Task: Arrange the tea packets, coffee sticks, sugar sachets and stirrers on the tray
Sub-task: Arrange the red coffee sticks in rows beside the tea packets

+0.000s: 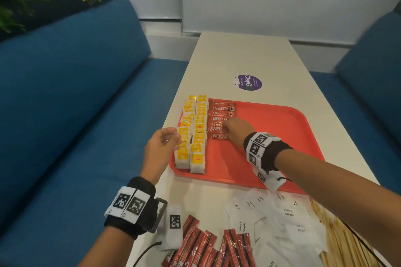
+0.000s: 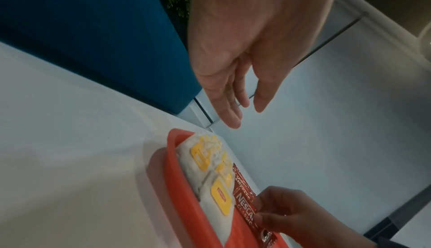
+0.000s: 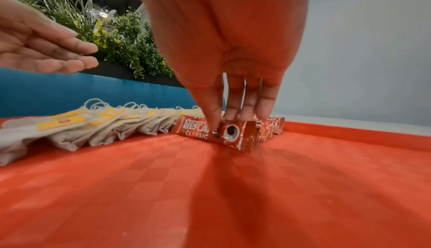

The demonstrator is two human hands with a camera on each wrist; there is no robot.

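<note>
Red foil Nescafé coffee sticks (image 1: 220, 121): column on the red plastic tray (image 1: 271, 136), beside two rows of yellow-tagged white tea packets (image 1: 193, 134). Right hand (image 1: 235, 129): fingertips (image 3: 213, 121) pinching the nearest stick (image 3: 217, 132). Left hand (image 1: 160, 145): fingers relaxed, holding nothing, above the tea rows. White table (image 1: 243, 54): loose coffee sticks (image 1: 206, 247), white paper sugar sachets (image 1: 277, 221), wooden stirrers (image 1: 338, 238) near the tray.

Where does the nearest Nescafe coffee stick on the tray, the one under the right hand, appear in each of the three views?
Head view: nearest coffee stick sits mid-frame, just left of the right hand.
Left wrist view: the stick lies bottom centre, beside the tea packets.
Right wrist view: the stick is centre, under the fingertips.
Shared landmark: the red tray.
</note>
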